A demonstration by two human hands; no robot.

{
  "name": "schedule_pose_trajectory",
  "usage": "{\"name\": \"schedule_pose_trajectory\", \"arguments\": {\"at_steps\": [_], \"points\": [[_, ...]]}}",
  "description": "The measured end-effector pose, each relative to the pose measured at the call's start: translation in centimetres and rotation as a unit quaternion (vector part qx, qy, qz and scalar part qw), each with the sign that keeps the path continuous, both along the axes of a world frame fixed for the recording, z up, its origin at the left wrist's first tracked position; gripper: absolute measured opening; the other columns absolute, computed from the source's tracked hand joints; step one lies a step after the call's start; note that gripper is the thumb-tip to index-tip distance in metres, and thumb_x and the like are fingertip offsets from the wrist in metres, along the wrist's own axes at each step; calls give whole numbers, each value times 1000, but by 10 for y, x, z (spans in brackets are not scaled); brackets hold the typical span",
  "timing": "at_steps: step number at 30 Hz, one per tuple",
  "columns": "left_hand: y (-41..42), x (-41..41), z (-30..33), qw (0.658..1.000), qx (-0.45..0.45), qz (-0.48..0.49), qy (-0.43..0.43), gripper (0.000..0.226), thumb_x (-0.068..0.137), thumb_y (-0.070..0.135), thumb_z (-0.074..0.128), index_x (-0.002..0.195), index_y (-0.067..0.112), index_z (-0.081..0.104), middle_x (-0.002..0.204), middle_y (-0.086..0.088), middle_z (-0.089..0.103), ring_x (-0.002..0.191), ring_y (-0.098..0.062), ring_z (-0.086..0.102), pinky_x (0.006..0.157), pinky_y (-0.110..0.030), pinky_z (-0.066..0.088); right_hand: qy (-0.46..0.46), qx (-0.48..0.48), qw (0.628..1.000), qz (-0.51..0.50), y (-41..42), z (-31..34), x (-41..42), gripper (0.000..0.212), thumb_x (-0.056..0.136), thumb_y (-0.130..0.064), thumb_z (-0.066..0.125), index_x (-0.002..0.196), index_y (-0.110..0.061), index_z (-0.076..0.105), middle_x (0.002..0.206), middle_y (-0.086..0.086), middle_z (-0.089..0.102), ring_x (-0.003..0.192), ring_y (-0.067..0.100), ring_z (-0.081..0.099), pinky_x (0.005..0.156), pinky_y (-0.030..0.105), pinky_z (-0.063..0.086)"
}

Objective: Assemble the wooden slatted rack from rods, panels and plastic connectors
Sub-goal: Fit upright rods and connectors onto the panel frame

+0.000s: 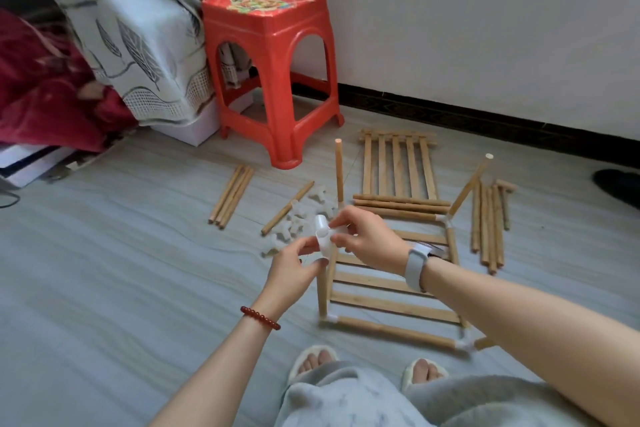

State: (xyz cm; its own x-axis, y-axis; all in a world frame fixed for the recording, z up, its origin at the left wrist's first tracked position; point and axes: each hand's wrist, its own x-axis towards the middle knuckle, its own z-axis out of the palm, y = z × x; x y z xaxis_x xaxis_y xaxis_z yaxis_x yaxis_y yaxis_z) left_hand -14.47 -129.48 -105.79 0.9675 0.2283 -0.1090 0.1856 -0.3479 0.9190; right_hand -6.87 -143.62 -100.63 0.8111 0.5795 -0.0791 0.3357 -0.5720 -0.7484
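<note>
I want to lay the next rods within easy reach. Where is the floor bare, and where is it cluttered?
Bare floor lies left of the left hand, below the rod bundle, and between the frame and the rods at right. Crowded: the connector pile ahead of both hands, and around the spare slatted panel.

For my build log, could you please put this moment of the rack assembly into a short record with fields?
left hand: left hand grips the white connector
right hand: right hand pinches the same connector
upright rod: rod under the connector, standing at the frame's near left corner
frame: slatted base on the floor, rods joined at its corners
spare panel: slatted panel flat near the wall
spare connectors: pile left of the frame
stool: red stool behind
</note>
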Motion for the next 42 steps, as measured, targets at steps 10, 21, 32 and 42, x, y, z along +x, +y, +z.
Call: {"name": "schedule_pose_trajectory", "arguments": {"at_steps": [10, 21, 32, 42], "points": [[1, -20, -18, 997, -65, 44, -1, 18, 86, 7, 63, 99, 18, 67, 93, 1, 70, 89, -4, 64, 79, -17, 50, -9, -51, 998, 43, 2, -16, -12, 11, 86, -19, 66, 93, -17, 57, 89, -6, 58, 82, 11, 58, 70, 21, 49], [2, 5, 8, 983, -134, 83, 89, 20, 86, 41, 62, 83, 22, 69, 85, 7, 66, 74, -9, 57, 63, -20, 42, 40, -62, 997, 20, 5, -22, -9, 17, 84, -23, 68, 90, -17, 54, 80, -4, 61, 71, 7, 60, 66, 24, 52], [1, -3, 2, 986, -147, 28, 67, 18, 95, 23, 52, 87, 13, 66, 81, 2, 63, 81, -11, 61, 68, -20, 51, 92, -101, 987, 78, 0, -26, -15, 15, 93, -29, 54, 85, -16, 58, 69, -8, 59, 61, 3, 55, 56, 16, 39], [-4, -7, -6, 988, -136, 43, 64, 20, 97, 21, 47, 102, 9, 63, 101, -14, 67, 97, -23, 64, 88, -32, 53, 109, -109, 986, 68, 1, -31, -10, 21, 89, -32, 60, 86, -13, 69, 65, -9, 56, 57, 3, 50, 51, 15, 35]]}}
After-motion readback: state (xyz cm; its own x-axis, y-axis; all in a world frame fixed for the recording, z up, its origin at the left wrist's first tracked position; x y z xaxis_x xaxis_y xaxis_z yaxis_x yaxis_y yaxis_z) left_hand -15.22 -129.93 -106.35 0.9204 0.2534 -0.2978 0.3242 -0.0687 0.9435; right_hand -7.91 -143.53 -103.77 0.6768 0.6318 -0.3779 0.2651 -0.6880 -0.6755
